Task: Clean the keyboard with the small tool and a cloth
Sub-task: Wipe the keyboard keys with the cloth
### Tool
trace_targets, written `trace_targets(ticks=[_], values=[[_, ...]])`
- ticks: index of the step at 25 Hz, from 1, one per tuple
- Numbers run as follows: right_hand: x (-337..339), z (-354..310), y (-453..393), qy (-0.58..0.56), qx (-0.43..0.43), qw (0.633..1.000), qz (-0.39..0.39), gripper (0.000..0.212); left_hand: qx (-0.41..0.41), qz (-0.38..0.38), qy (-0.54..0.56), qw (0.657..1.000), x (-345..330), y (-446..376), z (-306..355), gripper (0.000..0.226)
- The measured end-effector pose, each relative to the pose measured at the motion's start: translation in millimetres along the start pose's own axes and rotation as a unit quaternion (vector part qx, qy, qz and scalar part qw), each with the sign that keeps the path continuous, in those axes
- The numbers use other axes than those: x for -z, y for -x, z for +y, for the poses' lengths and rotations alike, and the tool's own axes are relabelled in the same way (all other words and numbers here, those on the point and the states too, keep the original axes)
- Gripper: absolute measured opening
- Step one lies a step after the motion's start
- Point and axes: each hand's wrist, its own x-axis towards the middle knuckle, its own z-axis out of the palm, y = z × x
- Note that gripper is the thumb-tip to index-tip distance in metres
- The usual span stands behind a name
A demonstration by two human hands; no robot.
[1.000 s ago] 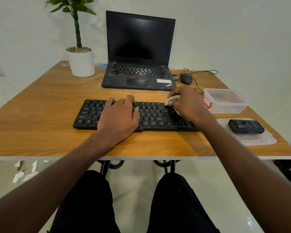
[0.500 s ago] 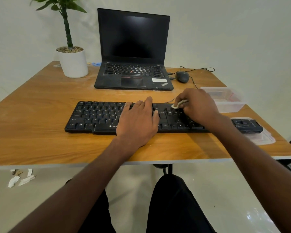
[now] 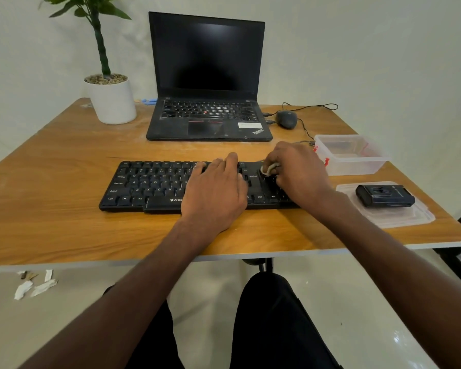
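Wooden and honey-coloured, the table carries everything. At its far left a potted plant stands in a white pot, and just beside it an open black laptop with a dark screen. Nearer the person lies the black keyboard, set square to the table's front edge.

The left hand rests flat on the middle of the keyboard — fingers straight and spread over the keys, holding nothing. Just to its right, the right hand sits over the keyboard's right end with its fingers curled round a small whitish cloth, a bit of it poking out between fingers and thumb and touching the keys. Whether a tool is tucked in there too, I cannot tell.

Behind that hand a dark mouse trails its cable. Further right sits a clear plastic box with red clips — and in front of it a flat clear lid bearing a small black device.
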Motion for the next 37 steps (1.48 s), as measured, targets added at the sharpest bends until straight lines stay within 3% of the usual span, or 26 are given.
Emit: trace_targets(ticks=[4, 9, 15, 21, 29, 33, 37], values=[[3, 3, 3, 0.041, -0.039, 0.998, 0.009, 0.028, 0.001, -0.002, 0.004, 1.0, 1, 0, 1, 0.046], [0, -13, -4, 0.054, -0.005, 0.998, -0.036, 0.028, 0.007, -0.003, -0.004, 1.0, 1, 1, 1, 0.048], [19, 22, 6, 0.063, -0.133, 0.989, -0.007, 0.018, 0.008, 0.0, -0.007, 1.0, 0, 0, 2, 0.048], [1, -8, -4, -0.061, -0.023, 0.997, -0.039, 0.027, 0.005, 0.005, -0.009, 1.0, 2, 1, 3, 0.046], [33, 77, 9, 0.017, -0.153, 0.988, -0.026, 0.022, 0.011, -0.002, 0.009, 1.0, 3, 1, 2, 0.045], [36, 73, 10, -0.064, -0.128, 0.99, -0.006, 0.018, 0.012, 0.004, 0.012, 1.0, 4, 2, 4, 0.043], [24, 56, 1, -0.044, -0.115, 0.992, 0.009, 0.014, 0.022, 0.016, 0.015, 1.0, 6, -3, 17, 0.05]])
